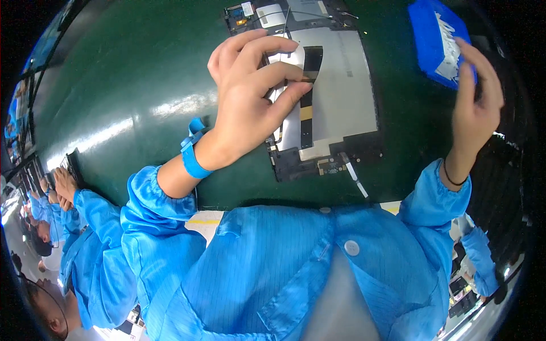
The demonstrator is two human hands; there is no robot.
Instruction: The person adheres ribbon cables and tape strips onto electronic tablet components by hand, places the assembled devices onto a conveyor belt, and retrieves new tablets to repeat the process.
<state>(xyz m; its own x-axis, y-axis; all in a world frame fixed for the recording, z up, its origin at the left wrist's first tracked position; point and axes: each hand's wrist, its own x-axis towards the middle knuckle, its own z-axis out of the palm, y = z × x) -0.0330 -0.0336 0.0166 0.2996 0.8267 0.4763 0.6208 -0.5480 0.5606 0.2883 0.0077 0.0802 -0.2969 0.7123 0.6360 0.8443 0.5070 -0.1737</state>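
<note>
An opened tablet-like device (pixel 352 108), with a silver-grey plate and a black frame, lies on the green work surface in front of me. A black flat ribbon cable (pixel 306 128) with gold-coloured bands runs lengthwise over its middle. My left hand (pixel 250 94), with a blue wrist strap (pixel 196 156), pinches this cable between thumb and forefinger near its upper part. At the far right stands a blue bin (pixel 426 42) holding white strips (pixel 447 45). My right hand (pixel 480 105) is at the bin's right edge, thumb and forefinger apart, with nothing visible between them.
A white tab (pixel 355 176) sticks out from the device's near edge. Thin black wires (pixel 287 17) cross its far end. Green mat (pixel 114 85) stretches to the left, where a co-worker in a blue sleeve (pixel 96 210) sits. Dark ribbed material (pixel 500 187) lies beyond the right edge.
</note>
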